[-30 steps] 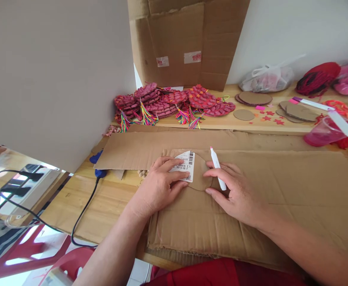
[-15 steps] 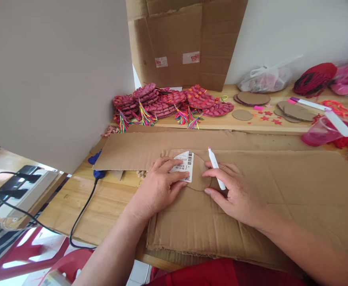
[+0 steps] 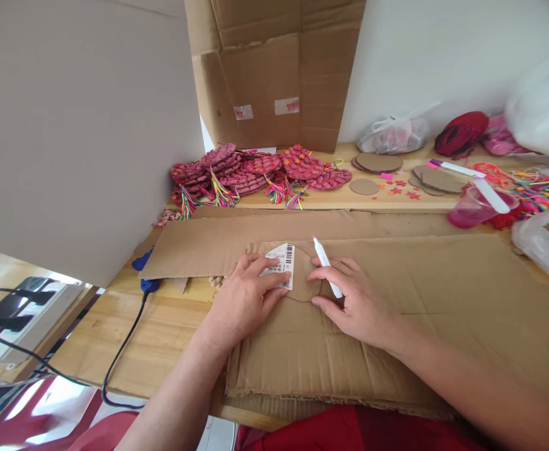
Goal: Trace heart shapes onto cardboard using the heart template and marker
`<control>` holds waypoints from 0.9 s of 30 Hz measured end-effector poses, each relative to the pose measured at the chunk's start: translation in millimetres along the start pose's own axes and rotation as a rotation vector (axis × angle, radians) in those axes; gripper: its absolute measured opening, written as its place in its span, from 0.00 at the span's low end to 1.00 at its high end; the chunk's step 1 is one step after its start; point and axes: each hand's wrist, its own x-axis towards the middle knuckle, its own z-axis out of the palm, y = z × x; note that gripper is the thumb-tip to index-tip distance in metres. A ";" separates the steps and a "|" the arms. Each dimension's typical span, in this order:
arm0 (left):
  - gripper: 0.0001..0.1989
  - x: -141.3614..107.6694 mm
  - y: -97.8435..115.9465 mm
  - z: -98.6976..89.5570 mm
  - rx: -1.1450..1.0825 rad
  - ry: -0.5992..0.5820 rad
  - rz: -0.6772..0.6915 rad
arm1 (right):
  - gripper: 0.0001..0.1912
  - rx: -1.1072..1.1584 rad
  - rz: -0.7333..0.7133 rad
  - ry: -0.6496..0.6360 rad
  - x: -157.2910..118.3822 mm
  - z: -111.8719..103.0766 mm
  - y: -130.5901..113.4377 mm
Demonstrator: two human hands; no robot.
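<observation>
A round cardboard disc [image 3: 305,279] with a white printed label [image 3: 286,266] lies on a large flat cardboard sheet [image 3: 415,288]. My left hand [image 3: 250,291] rests on the disc's left part and the label, fingers spread and pressing flat. At the disc's right edge, the thumb and index fingertip of my right hand [image 3: 352,297] touch it. A white marker [image 3: 327,266] with a pink tip pointing up and away is held between the fingers of my right hand.
Pink decorated pieces with colourful tassels [image 3: 255,172] are piled at the back. Cardboard discs [image 3: 377,163], red stars [image 3: 399,191], a pink cup [image 3: 474,207], yarn [image 3: 462,131] and plastic bags stand back right. A black cable [image 3: 131,332] runs at left.
The camera view has turned slightly right, shifting the scene leftward. Both hands, the disc and the marker keep nearly the same arrangement.
</observation>
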 end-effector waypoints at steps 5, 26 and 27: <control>0.11 2.9 -3.8 -1.6 -0.017 0.005 0.049 | 0.13 -0.022 -0.048 0.014 1.9 -1.4 1.3; 0.13 3.8 -13.8 1.4 -0.133 0.032 0.027 | 0.14 0.000 0.004 -0.013 3.9 -3.3 0.7; 0.13 3.8 -13.6 1.4 -0.135 0.032 0.025 | 0.14 0.003 0.006 -0.012 3.8 -3.2 0.8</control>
